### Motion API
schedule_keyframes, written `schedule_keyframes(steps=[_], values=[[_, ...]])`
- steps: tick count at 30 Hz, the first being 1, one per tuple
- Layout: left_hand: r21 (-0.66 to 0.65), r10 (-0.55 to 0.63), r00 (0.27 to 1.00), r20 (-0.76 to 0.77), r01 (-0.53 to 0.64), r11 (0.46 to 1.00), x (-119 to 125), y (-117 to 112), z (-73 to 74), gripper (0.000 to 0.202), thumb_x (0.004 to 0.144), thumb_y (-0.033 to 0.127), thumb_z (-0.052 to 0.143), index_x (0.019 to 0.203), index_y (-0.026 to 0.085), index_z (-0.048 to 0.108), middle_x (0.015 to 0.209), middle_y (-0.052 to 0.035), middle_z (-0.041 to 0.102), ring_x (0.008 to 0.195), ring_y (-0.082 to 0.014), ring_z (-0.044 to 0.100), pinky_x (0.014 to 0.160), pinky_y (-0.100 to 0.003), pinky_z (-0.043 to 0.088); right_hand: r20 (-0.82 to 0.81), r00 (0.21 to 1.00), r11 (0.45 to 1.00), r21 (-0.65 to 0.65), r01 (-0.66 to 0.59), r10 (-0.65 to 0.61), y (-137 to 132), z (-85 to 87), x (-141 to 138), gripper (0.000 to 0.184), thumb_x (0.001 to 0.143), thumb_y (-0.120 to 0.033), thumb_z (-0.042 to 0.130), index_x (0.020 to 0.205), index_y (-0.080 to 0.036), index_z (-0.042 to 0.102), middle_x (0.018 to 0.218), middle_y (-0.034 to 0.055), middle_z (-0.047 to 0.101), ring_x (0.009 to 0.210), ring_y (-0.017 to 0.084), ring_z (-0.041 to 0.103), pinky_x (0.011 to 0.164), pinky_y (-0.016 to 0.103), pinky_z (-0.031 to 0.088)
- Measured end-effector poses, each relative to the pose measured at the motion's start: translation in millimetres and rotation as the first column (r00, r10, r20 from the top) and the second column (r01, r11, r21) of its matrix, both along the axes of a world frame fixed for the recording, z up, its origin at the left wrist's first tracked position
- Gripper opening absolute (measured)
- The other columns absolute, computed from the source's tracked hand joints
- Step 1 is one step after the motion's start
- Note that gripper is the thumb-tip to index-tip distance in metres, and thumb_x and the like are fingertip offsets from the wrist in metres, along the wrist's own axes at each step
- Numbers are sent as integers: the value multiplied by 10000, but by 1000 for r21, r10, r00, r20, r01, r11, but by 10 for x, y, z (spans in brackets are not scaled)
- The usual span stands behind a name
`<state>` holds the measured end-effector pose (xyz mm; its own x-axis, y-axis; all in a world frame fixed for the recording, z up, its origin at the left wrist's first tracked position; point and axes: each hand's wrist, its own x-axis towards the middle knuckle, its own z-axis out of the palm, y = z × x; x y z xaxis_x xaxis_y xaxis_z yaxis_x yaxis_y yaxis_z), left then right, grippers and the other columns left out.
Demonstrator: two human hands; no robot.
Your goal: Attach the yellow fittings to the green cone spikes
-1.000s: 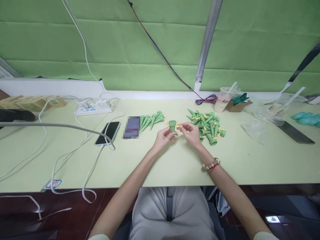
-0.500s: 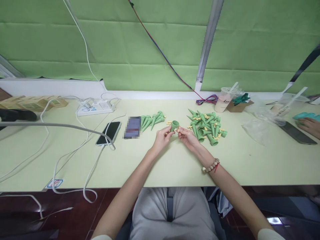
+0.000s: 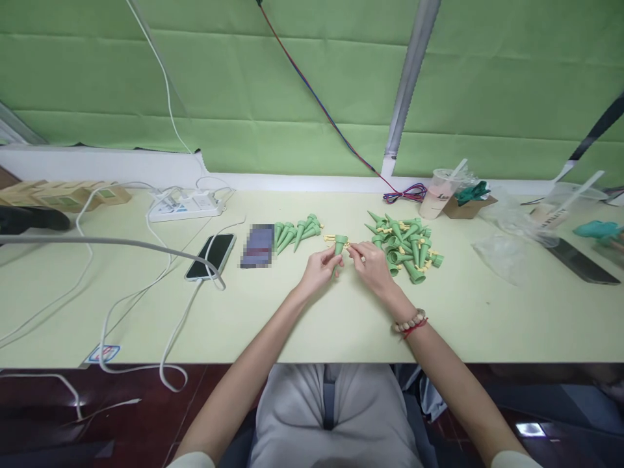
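Note:
Upright in my left hand (image 3: 318, 272) is a green watering spike (image 3: 340, 243), its wide cup end on top and its cone tip down among the fingers. The fingertips of my right hand (image 3: 373, 268) are closed on a small yellow valve (image 3: 347, 246) at the spike's right side. Whether the valve sits fully in the spike cannot be seen. A few loose yellow pieces (image 3: 331, 238) lie just behind the spike. To the right is a heap of green spikes (image 3: 400, 242), many with yellow valves. A smaller row of spikes (image 3: 298, 231) lies to the left.
Two phones, one pixelated (image 3: 258, 246) and one black-screened (image 3: 212, 255), lie to the left among white cables (image 3: 168, 286) and a power strip (image 3: 188, 207). At right are a drink cup (image 3: 435, 195), a small cardboard box (image 3: 468, 207), plastic bags (image 3: 502, 257) and another person's hand (image 3: 618, 242).
The spike has turned from its cup opening facing me to standing upright. My right hand has rolled over, its back now upward. At far right the other person's hand has shifted with the teal thing.

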<state>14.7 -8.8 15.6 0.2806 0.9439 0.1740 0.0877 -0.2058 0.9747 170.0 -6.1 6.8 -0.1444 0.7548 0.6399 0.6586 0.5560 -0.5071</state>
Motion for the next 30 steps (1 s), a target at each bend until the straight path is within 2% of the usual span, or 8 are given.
schedule_keyframes(steps=[7,12,14,17,20,22,25,30], values=[[89,61,991,-120,-51,995,-33,50,-104,409,785,347,559,1097,97,644,705,-16,628,526,-91,456,533,-221,394,-301,953,924,-355,-143,32,-18,39,-14,372,862,-432,447,595,-190,537,491,-15,466,475,124,415,508,267,314],[126,41,995,-93,-29,992,-42,59,-96,386,772,355,559,1040,100,671,754,-33,635,581,-104,471,534,-222,392,-701,711,679,-497,-541,54,16,76,-68,516,710,-673,550,526,-213,408,451,-65,311,419,86,312,460,252,298],[124,32,997,-73,-23,992,-36,45,-73,367,776,359,558,1006,96,669,725,-31,621,569,-101,464,515,-220,380,-754,657,632,-494,-597,31,18,82,-96,554,669,-730,554,530,-218,393,452,-70,306,413,86,326,462,254,325],[104,30,999,-32,-27,994,-28,30,-41,325,784,374,563,943,104,651,666,-17,586,546,-91,448,488,-207,356,-660,744,689,-494,-530,99,-6,95,-79,587,728,-764,445,556,-203,472,487,-18,438,468,121,441,521,278,395],[71,15,1000,19,-17,997,-27,41,-24,290,789,403,569,854,123,608,694,-17,589,517,-70,442,454,-193,330,-340,935,870,-427,-248,100,-41,114,13,523,851,-643,394,703,-185,598,581,16,554,548,144,511,593,287,422],[42,19,998,53,-21,999,-31,60,-18,310,779,442,579,797,133,573,727,-21,601,483,-56,434,418,-189,303,-185,981,937,-326,-123,65,-51,122,78,395,871,-544,458,896,-186,624,687,26,612,615,155,555,615,279,432],[-18,15,997,70,-14,1000,-40,74,-5,369,737,502,620,722,142,542,648,-1,574,408,-48,401,361,-196,245,-41,993,972,-201,-120,114,-37,113,134,315,914,-429,447,1038,-181,597,870,70,651,806,186,601,670,277,453],[-95,-41,999,35,45,995,-40,26,33,413,703,536,659,648,151,518,508,34,481,357,-51,395,329,-201,206,209,972,985,-153,-74,106,12,63,163,289,969,-328,354,941,-182,602,944,101,648,897,213,585,750,311,437]])
